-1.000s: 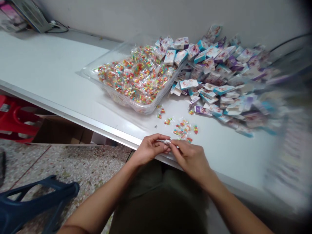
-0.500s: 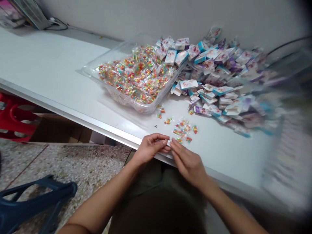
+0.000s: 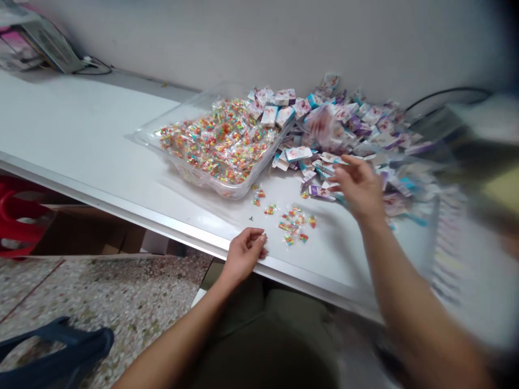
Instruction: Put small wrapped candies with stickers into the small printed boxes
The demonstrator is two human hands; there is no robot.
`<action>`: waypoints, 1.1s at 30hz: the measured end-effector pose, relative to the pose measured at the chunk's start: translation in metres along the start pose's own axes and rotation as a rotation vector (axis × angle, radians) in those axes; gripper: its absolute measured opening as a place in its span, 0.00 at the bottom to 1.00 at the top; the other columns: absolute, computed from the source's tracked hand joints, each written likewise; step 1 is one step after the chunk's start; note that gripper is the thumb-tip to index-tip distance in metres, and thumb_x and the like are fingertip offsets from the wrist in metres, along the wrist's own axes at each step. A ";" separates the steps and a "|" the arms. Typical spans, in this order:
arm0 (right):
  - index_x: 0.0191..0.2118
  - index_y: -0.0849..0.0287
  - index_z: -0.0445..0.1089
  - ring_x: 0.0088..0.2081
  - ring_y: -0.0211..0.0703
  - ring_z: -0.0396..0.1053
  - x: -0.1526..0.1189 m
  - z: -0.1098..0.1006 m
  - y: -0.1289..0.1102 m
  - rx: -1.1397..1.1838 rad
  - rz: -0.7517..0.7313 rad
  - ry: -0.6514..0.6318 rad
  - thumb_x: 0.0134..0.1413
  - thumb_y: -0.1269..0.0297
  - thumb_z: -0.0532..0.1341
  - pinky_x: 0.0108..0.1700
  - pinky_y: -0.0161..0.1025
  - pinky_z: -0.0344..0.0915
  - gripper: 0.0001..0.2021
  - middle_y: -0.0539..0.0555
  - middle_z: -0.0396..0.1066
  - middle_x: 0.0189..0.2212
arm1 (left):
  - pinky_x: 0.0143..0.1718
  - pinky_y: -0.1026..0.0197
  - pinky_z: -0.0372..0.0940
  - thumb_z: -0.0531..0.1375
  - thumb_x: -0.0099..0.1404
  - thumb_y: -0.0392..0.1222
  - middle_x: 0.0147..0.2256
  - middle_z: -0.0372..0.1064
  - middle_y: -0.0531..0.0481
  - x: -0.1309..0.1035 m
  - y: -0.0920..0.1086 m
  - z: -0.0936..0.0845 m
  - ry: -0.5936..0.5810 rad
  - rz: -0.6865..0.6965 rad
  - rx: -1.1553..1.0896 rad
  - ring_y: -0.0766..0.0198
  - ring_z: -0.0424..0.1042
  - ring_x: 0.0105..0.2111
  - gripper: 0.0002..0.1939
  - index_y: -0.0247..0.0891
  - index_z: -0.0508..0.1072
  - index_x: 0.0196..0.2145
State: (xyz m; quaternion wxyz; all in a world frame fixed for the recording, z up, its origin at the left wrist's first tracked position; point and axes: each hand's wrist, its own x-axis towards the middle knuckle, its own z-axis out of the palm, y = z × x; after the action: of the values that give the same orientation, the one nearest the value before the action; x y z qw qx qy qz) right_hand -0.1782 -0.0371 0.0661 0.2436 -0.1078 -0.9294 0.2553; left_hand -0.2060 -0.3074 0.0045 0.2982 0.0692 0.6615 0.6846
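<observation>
My left hand point(image 3: 245, 251) rests at the table's front edge, fingers curled with thumb against the fingertips; anything between them is hidden. My right hand point(image 3: 359, 186) is raised over the near side of a pile of small white, blue and purple boxes point(image 3: 298, 154), its fingers apart and holding nothing. Between the hands, several small clear packets of coloured pieces point(image 3: 292, 220) lie loose on the white table point(image 3: 113, 156). Behind them a clear plastic tray point(image 3: 239, 190) is full of similar packets point(image 3: 219, 140). A few boxes lie on the tray's back right corner.
Blurred stacked sheets or cards point(image 3: 450, 248) are at the right. A black cable point(image 3: 446, 92) curves by the wall. Below the table are a red stool point(image 3: 16, 216), an open cardboard box point(image 3: 89, 232) and a dark blue stool point(image 3: 57, 351).
My right hand has left my left hand and moved right and away from me to the box pile, its fingers now spread. My left hand has stayed near the edge. The view has shifted slightly.
</observation>
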 end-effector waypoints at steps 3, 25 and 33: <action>0.51 0.58 0.71 0.51 0.53 0.67 0.027 0.020 0.025 -0.382 -0.164 -0.108 0.58 0.71 0.54 0.46 0.48 0.67 0.17 0.63 0.68 0.54 | 0.26 0.65 0.69 0.64 0.57 0.51 0.30 0.71 0.51 0.001 -0.005 0.001 0.006 0.004 0.014 0.69 0.71 0.23 0.18 0.34 0.71 0.39; 0.50 0.50 0.75 0.44 0.49 0.74 -0.109 -0.128 0.069 0.014 0.323 -0.028 0.55 0.54 0.63 0.41 0.44 0.71 0.17 0.57 0.75 0.47 | 0.44 0.52 0.65 0.60 0.61 0.58 0.41 0.72 0.41 0.004 0.017 -0.008 0.054 0.385 0.948 0.51 0.70 0.42 0.25 0.36 0.70 0.48; 0.27 0.56 0.78 0.26 0.42 0.71 -0.143 -0.187 0.211 -0.199 0.514 0.155 0.37 0.63 0.73 0.24 0.38 0.60 0.07 0.60 0.75 0.31 | 0.47 0.47 0.65 0.56 0.64 0.59 0.47 0.69 0.35 0.019 -0.006 -0.001 0.311 0.560 1.202 0.45 0.67 0.47 0.29 0.32 0.67 0.53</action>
State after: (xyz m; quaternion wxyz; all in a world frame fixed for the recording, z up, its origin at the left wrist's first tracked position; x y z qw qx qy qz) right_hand 0.0555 0.1736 0.0383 0.2293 -0.3824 -0.8708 0.2070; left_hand -0.2204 -0.2991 -0.0067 -0.0790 0.2923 0.9193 0.2515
